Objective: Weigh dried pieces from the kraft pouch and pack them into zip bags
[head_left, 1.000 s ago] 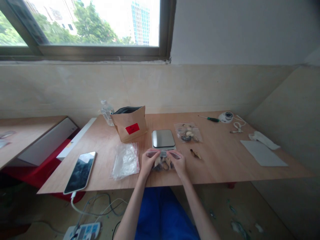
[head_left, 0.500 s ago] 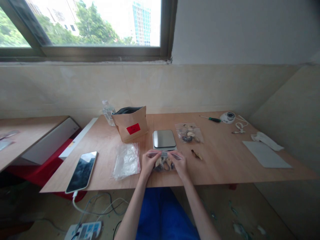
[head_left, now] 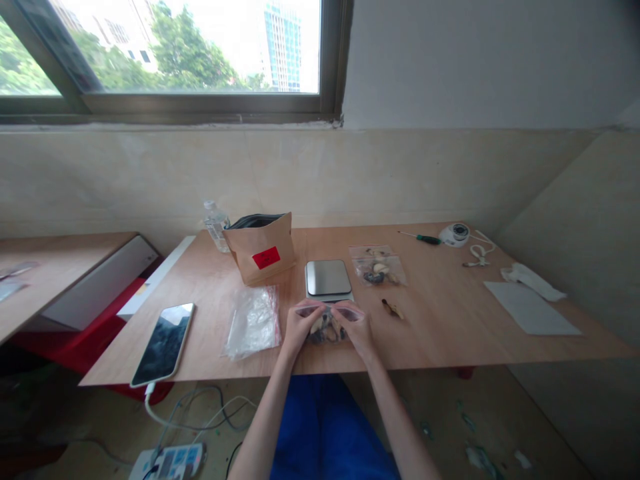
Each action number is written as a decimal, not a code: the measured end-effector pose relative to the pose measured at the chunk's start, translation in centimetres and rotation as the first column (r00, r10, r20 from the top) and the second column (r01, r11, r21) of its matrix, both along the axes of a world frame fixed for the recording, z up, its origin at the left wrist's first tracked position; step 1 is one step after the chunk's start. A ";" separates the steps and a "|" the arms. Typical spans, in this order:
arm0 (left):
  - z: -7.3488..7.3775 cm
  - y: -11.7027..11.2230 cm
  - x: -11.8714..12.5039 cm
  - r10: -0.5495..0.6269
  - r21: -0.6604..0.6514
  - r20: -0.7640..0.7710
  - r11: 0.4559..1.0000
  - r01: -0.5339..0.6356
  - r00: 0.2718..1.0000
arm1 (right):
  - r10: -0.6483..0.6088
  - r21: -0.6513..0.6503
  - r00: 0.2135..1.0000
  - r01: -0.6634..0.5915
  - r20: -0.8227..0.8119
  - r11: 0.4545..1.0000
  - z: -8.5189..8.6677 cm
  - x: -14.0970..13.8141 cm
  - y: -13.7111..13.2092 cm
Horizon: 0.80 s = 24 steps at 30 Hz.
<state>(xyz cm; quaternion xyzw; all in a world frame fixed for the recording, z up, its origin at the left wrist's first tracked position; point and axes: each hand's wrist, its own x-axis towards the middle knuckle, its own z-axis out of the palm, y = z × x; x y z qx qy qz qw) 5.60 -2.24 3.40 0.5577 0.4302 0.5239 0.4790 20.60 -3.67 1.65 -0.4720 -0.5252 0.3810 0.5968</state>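
Observation:
Near the front edge of the wooden table [head_left: 440,320] I hold a small clear zip bag [head_left: 326,321] with brown and dark pieces inside. My left hand [head_left: 298,328] pinches its top left, fingers closed on the strip. My right hand [head_left: 356,328] pinches the top right the same way. Just behind the bag stands a small scale [head_left: 327,278] with a shiny metal plate.
A brown paper bag [head_left: 262,248] with a red label stands behind a pile of empty clear bags [head_left: 253,321]. A filled zip bag [head_left: 377,267], a loose dark piece [head_left: 391,308], a phone [head_left: 163,343], a water bottle [head_left: 215,225], a screwdriver [head_left: 419,237] and white paper [head_left: 529,315] lie around.
Both hands have drawn slightly closer together along the top of the zip bag. The bag stays in the same spot on the table.

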 end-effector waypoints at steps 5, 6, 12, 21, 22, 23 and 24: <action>-0.3 0.0 0.0 0.014 -0.015 -0.002 1.000 -0.014 1.000 | -0.038 0.045 0.999 0.036 0.036 0.998 0.0 -0.1 -0.1; -0.3 -0.1 0.0 0.018 -0.018 -0.004 1.000 -0.018 1.000 | -0.042 0.049 0.998 0.041 0.040 0.998 0.0 -0.1 -0.1; -0.1 -0.3 0.0 0.031 -0.014 -0.005 0.999 -0.031 1.000 | -0.045 0.029 0.998 0.043 0.055 0.999 0.0 0.0 -0.3; -0.8 0.3 -0.2 0.088 -0.037 0.046 0.996 -0.086 0.995 | -0.087 -0.055 0.996 0.084 -0.037 0.995 0.2 -0.1 -0.1; -1.0 0.4 -0.2 0.098 -0.037 0.047 0.995 -0.096 0.994 | -0.093 -0.069 0.994 0.090 -0.051 0.994 0.1 -0.1 -0.1; -1.1 0.4 -0.2 0.105 -0.036 0.046 0.994 -0.104 0.993 | -0.097 -0.085 0.993 0.092 -0.066 0.992 0.1 -0.1 -0.1; -1.1 0.4 -0.2 0.111 -0.032 0.044 0.993 -0.110 0.993 | -0.099 -0.100 0.992 0.091 -0.081 0.991 0.0 0.0 -0.1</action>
